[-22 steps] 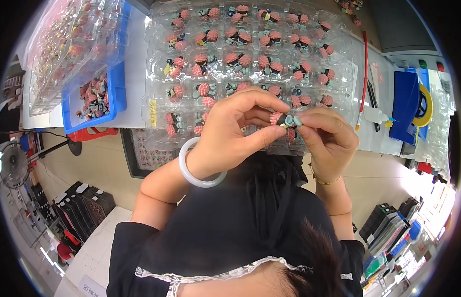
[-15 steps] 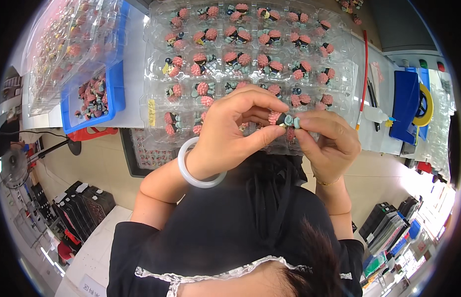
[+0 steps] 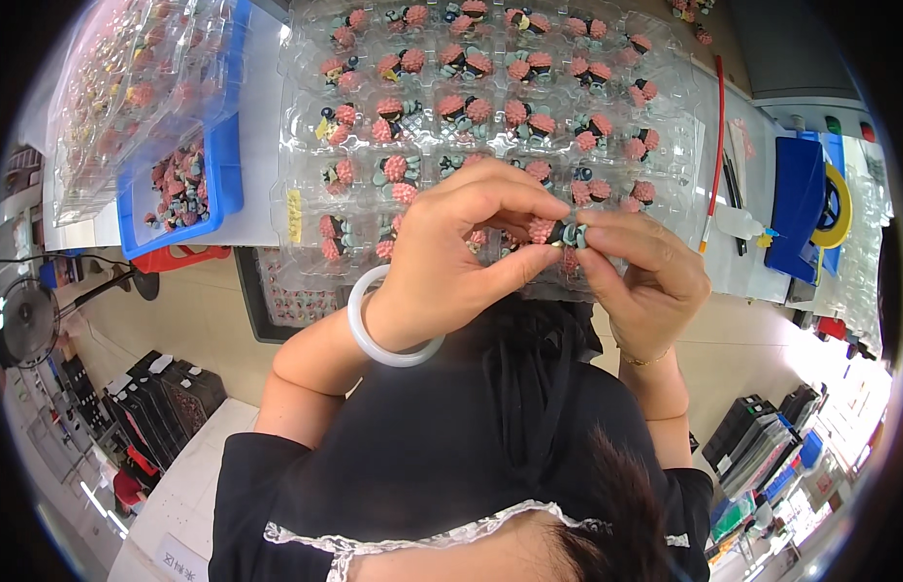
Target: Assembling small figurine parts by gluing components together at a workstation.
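Between my two hands is a small figurine with a bumpy pink top, a dark middle and pale blue-green parts [image 3: 542, 231]. My left hand [image 3: 471, 242] pinches its pink and dark end between thumb and fingers. The thumb and forefinger of my right hand [image 3: 650, 272] close on the blue-green end. Just beneath and beyond both hands lies a clear plastic blister tray [image 3: 306, 175], its pockets filled with similar pink, black and blue-green pieces. My hands cover part of the nearest pockets.
At the left, a blue bin [image 3: 228, 189] holds loose pieces, with stacked clear trays [image 3: 102, 116] beside it. A red-handled brush [image 3: 717, 145], a small white bottle [image 3: 735, 223] and a blue tape dispenser [image 3: 793, 209] with yellow tape lie on the right.
The figurine has turned slightly between my fingers, and my right hand has shifted a little. Both hands keep their pinch.
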`<state>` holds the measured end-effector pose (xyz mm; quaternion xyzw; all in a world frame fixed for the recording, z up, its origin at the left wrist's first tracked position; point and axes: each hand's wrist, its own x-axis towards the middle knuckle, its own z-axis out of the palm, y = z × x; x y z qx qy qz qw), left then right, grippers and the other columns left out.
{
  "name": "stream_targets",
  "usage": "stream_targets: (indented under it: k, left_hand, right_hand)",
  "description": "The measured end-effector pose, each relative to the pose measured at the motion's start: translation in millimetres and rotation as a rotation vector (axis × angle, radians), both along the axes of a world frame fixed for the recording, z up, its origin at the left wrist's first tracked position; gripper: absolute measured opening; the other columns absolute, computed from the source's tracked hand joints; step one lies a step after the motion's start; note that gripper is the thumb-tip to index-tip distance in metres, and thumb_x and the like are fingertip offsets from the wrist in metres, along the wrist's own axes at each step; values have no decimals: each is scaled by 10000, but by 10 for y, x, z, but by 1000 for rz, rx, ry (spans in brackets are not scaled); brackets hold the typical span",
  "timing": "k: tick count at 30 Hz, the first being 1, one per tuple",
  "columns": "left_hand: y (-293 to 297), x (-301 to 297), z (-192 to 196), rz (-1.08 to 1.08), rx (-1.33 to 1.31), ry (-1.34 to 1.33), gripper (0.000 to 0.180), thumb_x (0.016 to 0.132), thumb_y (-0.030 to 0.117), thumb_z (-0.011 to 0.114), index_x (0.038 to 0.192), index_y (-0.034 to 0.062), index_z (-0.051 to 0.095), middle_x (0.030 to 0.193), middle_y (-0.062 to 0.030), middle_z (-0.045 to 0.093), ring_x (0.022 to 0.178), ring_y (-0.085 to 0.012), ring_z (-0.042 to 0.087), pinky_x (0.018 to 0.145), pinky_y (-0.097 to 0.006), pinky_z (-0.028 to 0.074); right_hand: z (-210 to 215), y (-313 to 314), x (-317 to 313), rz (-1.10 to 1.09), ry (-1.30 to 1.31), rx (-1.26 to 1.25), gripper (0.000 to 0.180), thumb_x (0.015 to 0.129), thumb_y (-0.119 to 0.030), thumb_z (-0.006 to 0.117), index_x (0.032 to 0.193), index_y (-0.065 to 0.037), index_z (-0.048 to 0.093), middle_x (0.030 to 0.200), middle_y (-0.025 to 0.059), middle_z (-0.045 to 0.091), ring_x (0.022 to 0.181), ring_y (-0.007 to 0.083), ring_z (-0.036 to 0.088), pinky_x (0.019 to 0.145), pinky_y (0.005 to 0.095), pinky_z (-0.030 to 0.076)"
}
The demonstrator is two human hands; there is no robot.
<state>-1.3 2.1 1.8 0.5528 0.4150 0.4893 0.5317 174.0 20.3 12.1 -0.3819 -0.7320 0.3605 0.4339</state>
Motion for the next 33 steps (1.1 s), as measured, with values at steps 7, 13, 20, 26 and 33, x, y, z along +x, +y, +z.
stream_targets:
  k: [7, 13, 20, 26, 33]
  left_hand:
    - [-3, 4, -10, 12, 18, -10, 276, 662, -57, 641, 931, -28, 583, 941, -92, 528, 828, -130, 526, 699, -226, 449]
    - [-10, 6, -15, 35, 60, 29, 289, 637, -68, 658, 916, -23, 595, 920, -87, 533, 775, -119, 533, 668, -225, 454]
    - [13, 31, -14, 165, 407, 275, 308, 575, -40, 710, 864, 31, 627, 778, -80, 591, 664, -155, 574, 583, -236, 461]
    - [-24, 38, -16, 185, 467, 311, 298, 567, -27, 720, 844, 30, 627, 796, -80, 601, 684, -171, 584, 586, -244, 465]
    - [-15, 22, -11, 152, 412, 170, 298, 608, -94, 661, 876, 17, 590, 861, -113, 589, 811, -193, 582, 680, -262, 472]
  right_hand:
    - [-21, -10, -25, -22, 20, -33, 171, 617, 77, 652, 774, 16, 623, 813, 141, 630, 757, 207, 612, 677, 275, 477]
    - [-7, -13, -27, -44, 32, -60, 147, 615, 58, 658, 749, 1, 639, 794, 117, 642, 722, 191, 623, 665, 269, 482]
    - [-15, -19, 4, -3, -29, 53, 123, 625, 55, 646, 729, -10, 639, 805, 125, 643, 702, 203, 624, 640, 267, 482]
    - [-46, -10, 22, 32, -16, 96, 120, 620, 46, 652, 722, -14, 634, 805, 127, 643, 688, 210, 623, 621, 274, 484]
    - [-114, -47, -17, 121, 109, 211, 178, 613, 68, 658, 764, -12, 609, 851, 162, 623, 733, 232, 617, 626, 288, 489]
